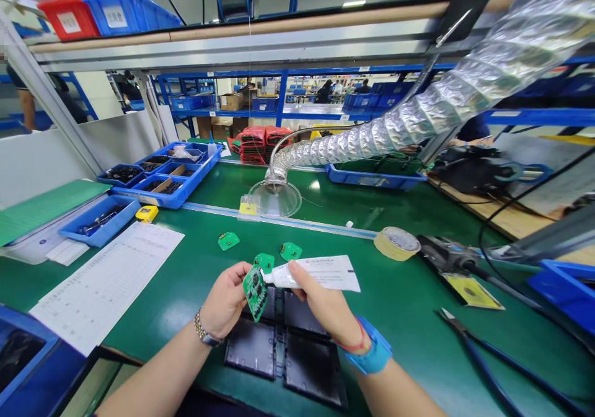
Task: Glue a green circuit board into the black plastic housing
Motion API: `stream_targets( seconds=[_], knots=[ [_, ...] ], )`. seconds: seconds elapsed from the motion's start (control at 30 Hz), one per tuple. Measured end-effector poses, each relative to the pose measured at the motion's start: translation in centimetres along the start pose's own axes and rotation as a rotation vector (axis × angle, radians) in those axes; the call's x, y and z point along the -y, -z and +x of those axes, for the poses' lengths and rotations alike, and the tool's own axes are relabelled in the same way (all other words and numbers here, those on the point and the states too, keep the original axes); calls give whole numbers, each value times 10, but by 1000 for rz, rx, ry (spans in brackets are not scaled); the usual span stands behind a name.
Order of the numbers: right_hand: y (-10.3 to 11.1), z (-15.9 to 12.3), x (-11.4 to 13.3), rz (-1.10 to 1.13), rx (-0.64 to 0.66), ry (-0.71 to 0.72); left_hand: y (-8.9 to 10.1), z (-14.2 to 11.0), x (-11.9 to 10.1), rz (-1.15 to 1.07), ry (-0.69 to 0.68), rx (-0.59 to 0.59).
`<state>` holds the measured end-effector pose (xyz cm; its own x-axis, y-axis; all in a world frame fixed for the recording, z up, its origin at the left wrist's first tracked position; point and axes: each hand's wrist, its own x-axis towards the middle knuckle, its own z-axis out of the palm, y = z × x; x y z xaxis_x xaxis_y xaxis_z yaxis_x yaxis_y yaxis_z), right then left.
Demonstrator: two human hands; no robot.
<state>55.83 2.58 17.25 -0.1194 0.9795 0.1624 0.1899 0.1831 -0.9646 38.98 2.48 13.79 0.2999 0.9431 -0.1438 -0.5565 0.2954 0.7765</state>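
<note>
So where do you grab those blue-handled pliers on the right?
Probably by the two long blue handles, coming from the near side. They spread apart toward the person, while the pointed metal tips face away, so fingers would stay off them. The right hand looks closer, but it holds the white tube.

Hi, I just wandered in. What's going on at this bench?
A person is working with two bare hands. The left hand holds up a green circuit board, while the right hand grips a white tube, its nozzle pointed at the board. Whether the nozzle touches it is hard to tell. Dark, shallow trays sit beneath the hands, and more green boards lie beyond them. Off to the right are blue-handled cutters.
</note>
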Motion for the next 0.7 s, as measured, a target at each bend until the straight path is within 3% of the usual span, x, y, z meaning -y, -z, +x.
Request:
stream_targets(
  seconds=[0.17,0.47,0.7],
  knots=[
    [-4,-2,-6,193,70,-90,-4,1,2,-6,-6,15],
    [-3,-18,8,-54,-69,183,-1,4,8,31,7,29],
    [-6,-22,22,-122,-64,294,-5,4,6,33,18,2]
  ],
)
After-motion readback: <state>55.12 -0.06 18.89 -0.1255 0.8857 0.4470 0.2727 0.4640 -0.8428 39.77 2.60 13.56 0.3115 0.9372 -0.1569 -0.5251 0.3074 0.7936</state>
